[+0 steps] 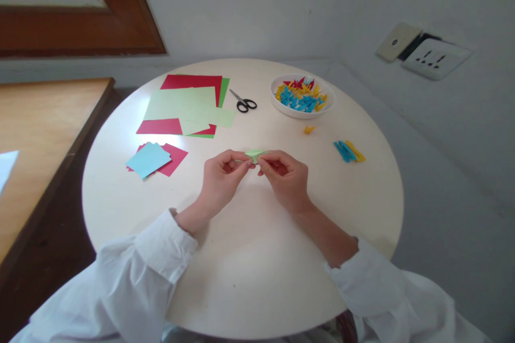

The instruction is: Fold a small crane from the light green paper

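Between my two hands, over the middle of the table, is a small piece of folded light green paper [254, 154]. My left hand [221, 178] pinches its left side between thumb and forefinger. On the other side, my right hand [286, 176] grips the same paper, its thumb and fingers pressed together. The fingertips of both hands nearly meet and cover much of the paper's lower part, so the exact fold is hard to make out.
Around the round white table [241, 268] lie red and green paper sheets [177, 103], black-handled scissors [243, 104], and small blue and pink squares [148, 159]. A white bowl [301, 114] holds several paper cranes. One yellow crane [309, 129] and folded blue and yellow strips [348, 151] lie right.
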The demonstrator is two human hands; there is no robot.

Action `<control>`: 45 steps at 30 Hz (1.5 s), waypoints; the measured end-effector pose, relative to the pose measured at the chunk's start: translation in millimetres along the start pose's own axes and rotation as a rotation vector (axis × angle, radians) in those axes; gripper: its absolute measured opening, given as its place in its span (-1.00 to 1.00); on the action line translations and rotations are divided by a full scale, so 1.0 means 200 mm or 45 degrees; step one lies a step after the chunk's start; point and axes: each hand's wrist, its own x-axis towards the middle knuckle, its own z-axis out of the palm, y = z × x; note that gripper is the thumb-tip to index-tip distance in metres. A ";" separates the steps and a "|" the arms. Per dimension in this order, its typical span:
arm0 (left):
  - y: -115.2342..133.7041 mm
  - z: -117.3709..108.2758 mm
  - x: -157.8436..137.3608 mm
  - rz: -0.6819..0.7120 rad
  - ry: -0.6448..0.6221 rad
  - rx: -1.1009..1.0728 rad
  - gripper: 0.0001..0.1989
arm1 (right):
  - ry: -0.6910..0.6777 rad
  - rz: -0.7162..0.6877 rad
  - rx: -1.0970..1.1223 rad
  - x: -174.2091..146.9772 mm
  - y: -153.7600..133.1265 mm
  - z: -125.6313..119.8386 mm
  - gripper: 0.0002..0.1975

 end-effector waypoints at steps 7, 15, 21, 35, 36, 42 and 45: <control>0.01 0.01 0.00 -0.029 -0.002 -0.047 -0.93 | 0.012 -0.004 0.011 0.00 0.00 0.01 -0.97; 0.00 0.01 0.00 -0.041 -0.004 -0.083 -0.91 | 0.014 -0.003 0.013 0.00 0.00 0.00 -0.97; 0.00 0.01 0.00 -0.025 -0.014 -0.079 -0.86 | 0.019 0.011 0.002 -0.01 0.01 0.00 -0.96; 0.03 0.01 0.01 -0.030 -0.113 -0.114 -0.79 | -0.029 0.020 -0.008 -0.01 0.01 0.00 -0.95; 0.02 0.01 0.01 -0.041 -0.116 -0.091 -0.81 | -0.037 0.019 -0.009 -0.01 0.01 0.00 -0.95; -0.02 0.00 0.02 -0.075 -0.143 -0.037 -0.83 | -0.043 0.023 -0.072 -0.01 0.02 0.00 -0.93; -0.02 0.00 0.02 -0.074 -0.143 0.030 -0.83 | -0.046 0.026 -0.093 -0.01 0.02 0.00 -0.91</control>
